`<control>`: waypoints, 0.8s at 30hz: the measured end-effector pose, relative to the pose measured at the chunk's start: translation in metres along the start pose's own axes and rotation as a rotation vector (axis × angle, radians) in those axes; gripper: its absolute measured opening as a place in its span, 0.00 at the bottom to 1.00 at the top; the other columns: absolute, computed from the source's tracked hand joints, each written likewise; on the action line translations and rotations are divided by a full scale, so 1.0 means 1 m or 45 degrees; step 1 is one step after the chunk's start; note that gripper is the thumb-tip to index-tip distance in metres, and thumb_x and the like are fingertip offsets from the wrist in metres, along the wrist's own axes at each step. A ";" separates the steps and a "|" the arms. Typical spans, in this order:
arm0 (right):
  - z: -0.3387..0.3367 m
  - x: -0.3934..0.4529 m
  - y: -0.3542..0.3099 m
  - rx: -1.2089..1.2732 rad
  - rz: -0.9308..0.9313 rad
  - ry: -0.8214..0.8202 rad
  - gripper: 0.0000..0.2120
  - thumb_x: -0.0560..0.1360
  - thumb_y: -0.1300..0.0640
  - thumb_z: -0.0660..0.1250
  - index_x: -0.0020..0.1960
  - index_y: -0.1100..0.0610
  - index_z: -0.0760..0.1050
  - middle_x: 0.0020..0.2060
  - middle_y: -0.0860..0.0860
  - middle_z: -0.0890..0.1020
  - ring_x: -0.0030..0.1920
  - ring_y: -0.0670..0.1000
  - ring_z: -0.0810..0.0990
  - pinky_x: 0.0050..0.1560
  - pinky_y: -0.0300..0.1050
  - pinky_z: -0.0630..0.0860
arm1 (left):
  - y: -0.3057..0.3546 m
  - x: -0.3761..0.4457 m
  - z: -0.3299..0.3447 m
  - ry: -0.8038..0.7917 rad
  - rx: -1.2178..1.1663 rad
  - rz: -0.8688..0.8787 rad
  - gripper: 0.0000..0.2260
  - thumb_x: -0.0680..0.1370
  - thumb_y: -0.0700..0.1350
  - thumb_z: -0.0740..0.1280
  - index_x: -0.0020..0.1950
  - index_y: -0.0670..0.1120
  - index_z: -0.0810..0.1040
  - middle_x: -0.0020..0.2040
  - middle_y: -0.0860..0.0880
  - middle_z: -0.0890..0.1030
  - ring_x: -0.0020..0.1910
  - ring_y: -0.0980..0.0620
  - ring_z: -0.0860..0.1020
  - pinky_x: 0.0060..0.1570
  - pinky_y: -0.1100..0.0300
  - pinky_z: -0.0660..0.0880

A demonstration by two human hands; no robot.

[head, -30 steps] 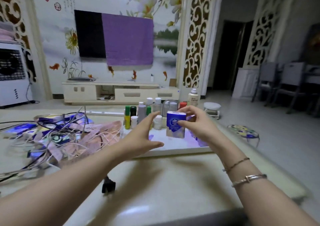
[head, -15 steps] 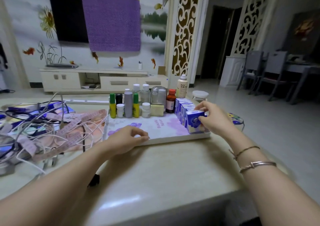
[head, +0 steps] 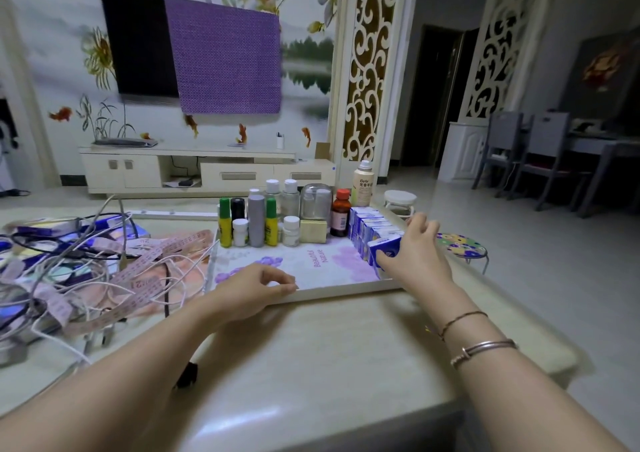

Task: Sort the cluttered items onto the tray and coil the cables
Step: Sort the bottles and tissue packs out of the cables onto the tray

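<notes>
Far left of frame, mid-height: tangle of cables (head: 79, 264) with pink paper tape (head: 152, 261) and blue packets (head: 114, 229), heaped on the desk (head: 311, 365), uncoiled and untouched. Small black plug (head: 187, 375) lower down on the desk, apart from the heap.

Left of centre: left hand (head: 252, 288) resting on the near rim of the tray (head: 329, 294), fingers loosely curled, thumb and forefinger near each other, holding nothing visible. One second earlier, raised and spread beside the tissue pack; half a second earlier, already down at the rim.

Centre: tray with purple flower print, standing on the desk. Along its far edge, a row of bottles (head: 263, 223), a clear domed jar (head: 316, 202), a brown bottle with red cap (head: 341, 214).

Right of centre: row of blue tissue packs (head: 367, 226) lined up along the right side of the tray. Nearest pack (head: 384, 252) now at the front end of that row, standing on the tray; one second earlier, held up in the air above it. Right hand (head: 415, 254) curved over this pack, fingertips on its far side, thumb against its near face; grip apparently still closed.

Judgement: pack delivered, release pending. Tissue row probably complete or nearly so. Remaining work mostly at far left: packets to sort, cables to coil.
</notes>
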State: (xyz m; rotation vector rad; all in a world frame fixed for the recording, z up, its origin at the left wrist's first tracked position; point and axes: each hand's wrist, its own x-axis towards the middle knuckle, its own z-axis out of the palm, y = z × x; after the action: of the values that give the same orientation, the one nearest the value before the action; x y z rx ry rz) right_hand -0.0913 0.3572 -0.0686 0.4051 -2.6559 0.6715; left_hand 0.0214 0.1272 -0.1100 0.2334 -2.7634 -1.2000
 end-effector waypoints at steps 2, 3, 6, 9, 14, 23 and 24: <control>0.001 -0.001 -0.001 -0.059 -0.012 0.033 0.33 0.71 0.45 0.69 0.66 0.60 0.57 0.62 0.57 0.63 0.40 0.58 0.70 0.35 0.46 0.67 | 0.000 0.000 0.000 -0.003 -0.012 -0.002 0.07 0.77 0.51 0.67 0.50 0.52 0.83 0.59 0.61 0.78 0.60 0.64 0.72 0.58 0.69 0.62; 0.001 -0.002 -0.002 -0.088 -0.024 0.042 0.34 0.71 0.44 0.68 0.67 0.59 0.57 0.62 0.56 0.62 0.41 0.59 0.72 0.35 0.46 0.67 | 0.001 0.000 0.001 -0.005 -0.016 -0.005 0.08 0.77 0.51 0.67 0.51 0.51 0.83 0.59 0.61 0.78 0.60 0.65 0.71 0.58 0.69 0.62; 0.006 -0.004 -0.003 -0.168 -0.082 0.046 0.36 0.71 0.38 0.66 0.68 0.58 0.57 0.64 0.56 0.62 0.46 0.60 0.78 0.35 0.45 0.66 | 0.000 0.001 0.001 -0.012 -0.040 -0.013 0.08 0.77 0.51 0.68 0.52 0.51 0.83 0.60 0.61 0.78 0.61 0.64 0.72 0.58 0.69 0.62; 0.009 -0.002 0.003 -0.228 -0.102 0.071 0.34 0.74 0.41 0.65 0.69 0.59 0.57 0.64 0.57 0.63 0.48 0.61 0.79 0.34 0.45 0.67 | 0.001 0.001 0.000 -0.007 -0.055 -0.020 0.08 0.77 0.51 0.68 0.52 0.51 0.83 0.60 0.61 0.78 0.60 0.64 0.73 0.54 0.72 0.64; 0.009 0.007 0.016 -0.120 -0.059 0.042 0.25 0.76 0.49 0.65 0.65 0.60 0.59 0.61 0.58 0.67 0.50 0.62 0.78 0.38 0.50 0.72 | 0.002 0.001 0.000 -0.017 -0.065 -0.036 0.09 0.77 0.50 0.68 0.53 0.49 0.83 0.59 0.61 0.77 0.55 0.67 0.72 0.44 0.80 0.63; -0.001 -0.006 -0.012 -0.255 -0.261 0.101 0.28 0.76 0.45 0.64 0.68 0.58 0.59 0.65 0.55 0.64 0.45 0.59 0.79 0.33 0.45 0.66 | 0.012 -0.014 -0.007 0.215 -0.145 0.090 0.07 0.78 0.45 0.67 0.46 0.47 0.84 0.46 0.58 0.84 0.49 0.63 0.78 0.44 0.78 0.69; 0.000 -0.010 -0.022 -0.193 -0.336 0.086 0.27 0.76 0.46 0.64 0.68 0.57 0.60 0.65 0.54 0.64 0.46 0.60 0.79 0.34 0.46 0.67 | 0.012 -0.021 -0.013 0.276 -0.203 0.109 0.07 0.78 0.43 0.66 0.45 0.45 0.84 0.43 0.58 0.84 0.45 0.66 0.78 0.40 0.78 0.70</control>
State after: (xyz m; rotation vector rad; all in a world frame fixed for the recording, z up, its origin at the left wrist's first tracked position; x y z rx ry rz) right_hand -0.0745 0.3405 -0.0647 0.6615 -2.5070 0.3926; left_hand 0.0429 0.1300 -0.0938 0.2131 -2.4549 -1.2822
